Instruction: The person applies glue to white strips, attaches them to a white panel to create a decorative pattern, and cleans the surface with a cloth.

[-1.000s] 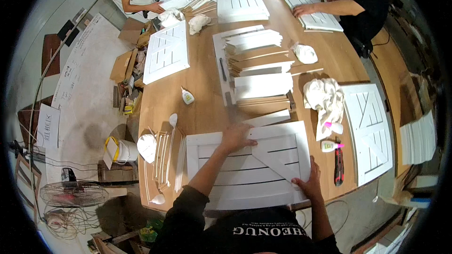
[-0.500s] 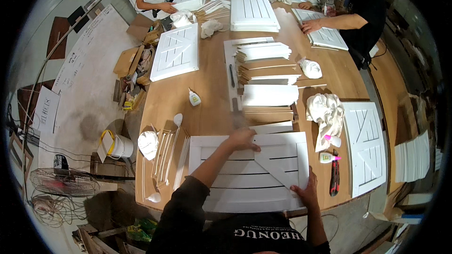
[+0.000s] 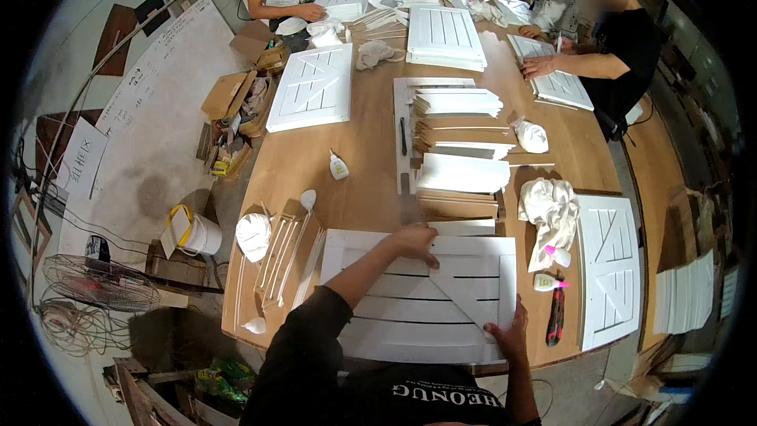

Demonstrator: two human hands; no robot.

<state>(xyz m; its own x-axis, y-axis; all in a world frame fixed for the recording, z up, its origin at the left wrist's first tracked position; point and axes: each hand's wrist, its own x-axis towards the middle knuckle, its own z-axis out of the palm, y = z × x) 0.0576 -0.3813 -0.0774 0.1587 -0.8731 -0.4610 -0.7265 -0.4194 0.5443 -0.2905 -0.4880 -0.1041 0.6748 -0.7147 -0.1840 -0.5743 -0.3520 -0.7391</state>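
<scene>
A white slatted door panel lies flat before me at the table's near edge, with a diagonal slat across its right part. My left hand is closed over the panel's far rail, its thumb pressing by the upper end of the diagonal slat. At the right edge my right hand grips the panel, thumb on its face near the slat's lower end and fingers round the side. Just beyond the panel are stacked white slats.
Right of the panel are a red-black utility knife, a glue bottle, a white cloth and another panel. Thin strips and a glue bottle lie left. A co-worker's hands rest on a panel farther off.
The whole view has shifted slightly with my head. Both hands keep nearly the same hold on the panel.
</scene>
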